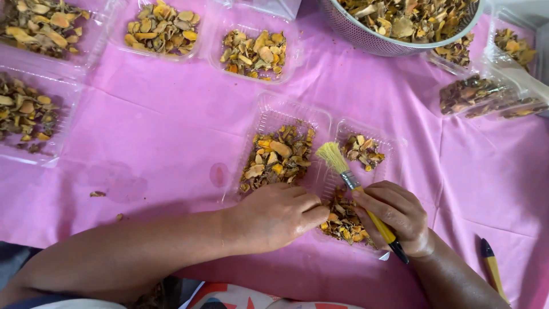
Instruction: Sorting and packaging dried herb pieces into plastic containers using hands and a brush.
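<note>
While my right hand (398,216) grips the brush (360,194) by its yellow handle, the thing that matters is how that brush lies: its long axis runs on a slant from the black handle end at lower right, past my knuckles, up to the pale bristles at upper left. The bristles stand clear of my fingers and hang over the middle tray (269,117), at the seam between its two halves, with the big heap of dried slices (278,157) just to their left and a smaller heap (362,151) just to their right. I judge the bristle tip nearer the big heap, though I cannot tell whether it touches the plastic or floats above it. My right fingers are curled fully round the handle, thumb on top, wrist bent inward. My left hand (274,216) lies palm down, fingers loosely together and holding nothing that I can see; its fingertips point right and rest at the near edge of the tray, touching the lowest slices, close beside my right hand. My left forearm comes in low from the left across the pink cloth (171,120). A second brush (490,266) lies apart at the right edge, and a metal colander (366,34) of slices sits well beyond, at the top.
</note>
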